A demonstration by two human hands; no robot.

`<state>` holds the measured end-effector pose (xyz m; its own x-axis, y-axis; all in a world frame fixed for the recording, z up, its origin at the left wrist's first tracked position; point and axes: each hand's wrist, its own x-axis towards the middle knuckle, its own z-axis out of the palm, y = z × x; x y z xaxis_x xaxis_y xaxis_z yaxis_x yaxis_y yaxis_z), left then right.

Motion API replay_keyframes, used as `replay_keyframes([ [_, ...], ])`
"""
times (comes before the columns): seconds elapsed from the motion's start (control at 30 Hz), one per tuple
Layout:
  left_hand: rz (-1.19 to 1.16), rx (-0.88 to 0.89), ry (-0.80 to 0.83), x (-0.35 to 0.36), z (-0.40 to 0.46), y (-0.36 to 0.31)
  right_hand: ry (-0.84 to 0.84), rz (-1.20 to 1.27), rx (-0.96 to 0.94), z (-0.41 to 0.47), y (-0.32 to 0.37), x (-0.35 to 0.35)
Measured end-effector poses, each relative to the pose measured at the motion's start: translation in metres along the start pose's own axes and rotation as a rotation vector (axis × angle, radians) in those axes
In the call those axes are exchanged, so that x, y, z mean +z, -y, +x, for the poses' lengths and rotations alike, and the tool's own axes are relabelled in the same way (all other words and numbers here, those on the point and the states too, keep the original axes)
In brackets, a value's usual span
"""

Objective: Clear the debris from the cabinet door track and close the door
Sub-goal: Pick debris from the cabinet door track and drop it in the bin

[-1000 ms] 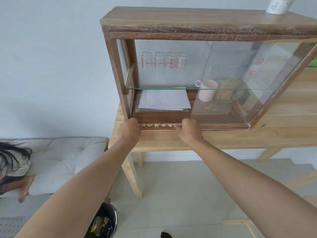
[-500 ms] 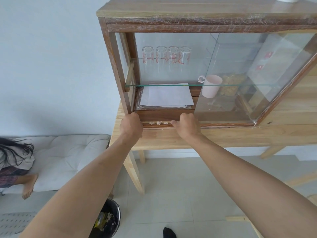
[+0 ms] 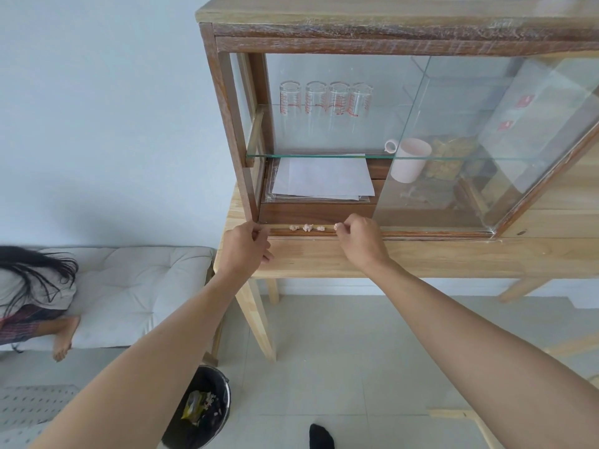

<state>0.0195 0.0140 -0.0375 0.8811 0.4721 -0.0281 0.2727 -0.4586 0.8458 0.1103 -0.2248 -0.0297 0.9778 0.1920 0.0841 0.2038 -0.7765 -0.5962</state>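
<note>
Three small pale debris crumbs (image 3: pixel 307 227) lie in the cabinet's bottom door track (image 3: pixel 421 234), between my hands. My right hand (image 3: pixel 361 241) pinches a fourth crumb (image 3: pixel 336 226) at its fingertips, just above the track. At the track's left end, by the cabinet's corner post, my left hand (image 3: pixel 244 247) has its fingers pinched together, and nothing shows in them. The sliding glass door (image 3: pixel 453 140) stands pushed to the right, so the cabinet's left half is open.
The cabinet sits on a light wooden table (image 3: pixel 421 257). Inside are several glasses (image 3: pixel 324 98), a pink mug (image 3: pixel 410 160) and papers (image 3: pixel 324 179). A black bin (image 3: pixel 227 393) with rubbish stands on the floor below. A person (image 3: pixel 32 286) lies on a cushion at left.
Fewer crumbs lie in the track than a second ago. My right hand has lifted one crumb off the track. The camera has moved closer and tilted down.
</note>
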Motion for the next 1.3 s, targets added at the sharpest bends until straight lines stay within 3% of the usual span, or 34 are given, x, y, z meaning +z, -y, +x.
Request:
replay_keyframes([
  [0.23, -0.158, -0.077, -0.051, -0.028, -0.038, 0.048, -0.011, 0.22, -0.064, -0.053, 0.029, 0.026],
  [0.47, -0.245, -0.196, -0.186, -0.065, -0.084, 0.119, 0.222, 0.303, -0.206, -0.106, 0.103, 0.091],
  [0.7, -0.365, -0.484, -0.326, -0.072, -0.156, 0.241, 0.507, 0.281, -0.26, -0.152, 0.141, 0.208],
  [1.0, -0.311, -0.877, -0.517, -0.041, -0.211, 0.426, 0.909, 0.028, -0.256, -0.202, 0.097, 0.425],
  [1.3, -0.115, -0.991, -0.494, 0.045, -0.209, 0.628, 1.029, -0.135, -0.23, -0.231, -0.004, 0.631],
])
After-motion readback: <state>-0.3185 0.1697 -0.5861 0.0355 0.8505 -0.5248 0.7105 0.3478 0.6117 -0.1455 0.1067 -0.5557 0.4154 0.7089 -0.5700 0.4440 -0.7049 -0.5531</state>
